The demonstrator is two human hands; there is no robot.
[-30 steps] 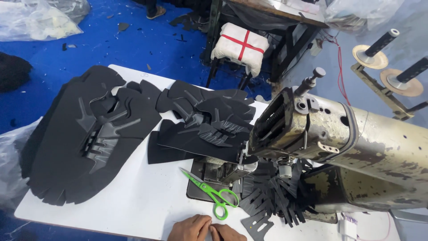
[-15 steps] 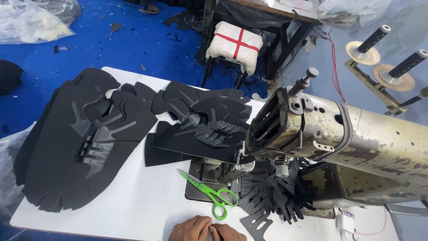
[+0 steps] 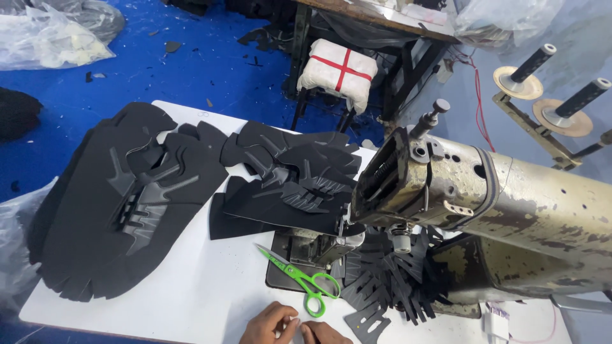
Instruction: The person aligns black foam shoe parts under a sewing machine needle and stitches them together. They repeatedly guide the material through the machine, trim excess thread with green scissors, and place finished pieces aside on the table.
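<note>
Our left hand (image 3: 269, 323) and right hand (image 3: 326, 332) meet fingertip to fingertip at the table (image 3: 210, 293) edge, whatever they pinch too small to tell, beside light, hard-bladed green scissors (image 3: 299, 279), best lifted by their loops.

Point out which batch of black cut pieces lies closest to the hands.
The spiky-edged batch under the sewing machine, right of the green scissors; the other stacks lie farther up the table.

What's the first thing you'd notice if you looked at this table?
The big worn sewing machine fills the right side. Piles of black cut-out pieces spread across the white table to its left, and bright green scissors lie near the front edge, just above the person's two hands, left hand and right hand, held together.
</note>
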